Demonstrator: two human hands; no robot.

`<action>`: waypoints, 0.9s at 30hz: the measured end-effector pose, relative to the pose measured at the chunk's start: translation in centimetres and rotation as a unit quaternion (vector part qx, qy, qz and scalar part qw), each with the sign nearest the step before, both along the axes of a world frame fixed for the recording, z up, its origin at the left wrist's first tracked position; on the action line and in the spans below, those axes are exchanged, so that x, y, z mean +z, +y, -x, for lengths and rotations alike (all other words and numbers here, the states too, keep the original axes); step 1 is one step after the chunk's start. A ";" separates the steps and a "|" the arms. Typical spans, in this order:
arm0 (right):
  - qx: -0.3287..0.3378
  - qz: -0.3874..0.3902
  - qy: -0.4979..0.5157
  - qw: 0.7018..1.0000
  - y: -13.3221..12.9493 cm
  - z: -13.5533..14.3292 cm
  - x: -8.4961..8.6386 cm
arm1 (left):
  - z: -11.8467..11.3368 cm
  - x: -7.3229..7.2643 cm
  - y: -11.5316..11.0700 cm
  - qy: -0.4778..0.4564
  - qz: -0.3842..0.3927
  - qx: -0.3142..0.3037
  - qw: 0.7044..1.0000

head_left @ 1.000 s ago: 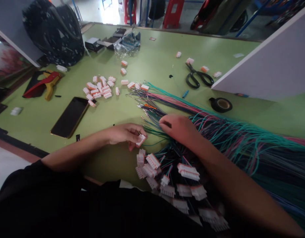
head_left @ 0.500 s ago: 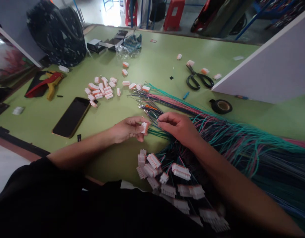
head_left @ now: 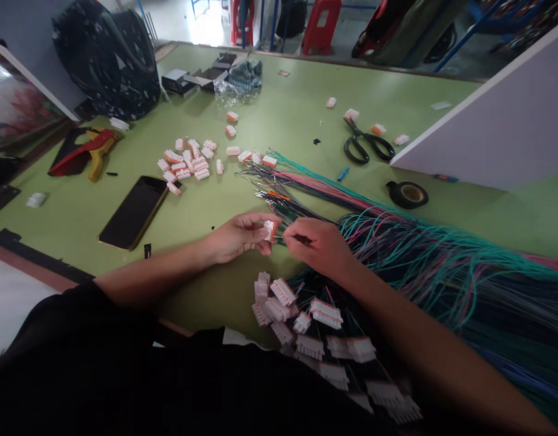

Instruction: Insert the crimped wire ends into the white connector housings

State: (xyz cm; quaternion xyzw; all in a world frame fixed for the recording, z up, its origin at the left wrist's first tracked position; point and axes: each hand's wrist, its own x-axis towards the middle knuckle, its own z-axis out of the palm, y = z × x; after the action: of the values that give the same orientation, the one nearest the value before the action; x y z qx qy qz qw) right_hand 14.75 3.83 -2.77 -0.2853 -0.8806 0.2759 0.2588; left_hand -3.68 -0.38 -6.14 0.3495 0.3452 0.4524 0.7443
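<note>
Between the fingers and thumb of my left hand (head_left: 242, 238) is a small white and orange connector housing (head_left: 270, 231). My right hand (head_left: 318, 242) is pinched on a thin wire just to the right of the housing, its tip close to the orange side; whether it is inside cannot be made out. Behind both hands lie loose wire ends (head_left: 265, 195) with bare metal tips. Below my right hand hangs a cluster of wired connectors (head_left: 327, 313) near the table's front edge.
Loose connector housings (head_left: 188, 160) lie in a pile beside a phone (head_left: 134, 212). Black scissors (head_left: 367, 145) and a roll of black tape (head_left: 408, 194) rest at the right. A long bundle of green, pink and dark wires (head_left: 424, 242) runs rightward. Red-yellow pliers (head_left: 91, 150) lie left.
My right hand has dropped slightly and closed in on the housing with a wire in its pinch. The housing has turned and shifted a little right in my left fingers.
</note>
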 end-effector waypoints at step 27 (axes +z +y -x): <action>-0.037 0.052 -0.020 0.998 -0.3 0.3 -0.1 | -0.7 0.7 -0.4 0.170 -0.166 0.027 0.971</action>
State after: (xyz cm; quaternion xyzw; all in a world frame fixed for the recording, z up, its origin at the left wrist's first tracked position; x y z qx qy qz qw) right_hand 14.46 3.53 -2.90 -0.3361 -0.8590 0.3055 0.2362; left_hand -2.99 -0.82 -5.47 0.5305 0.3965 0.4571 0.5936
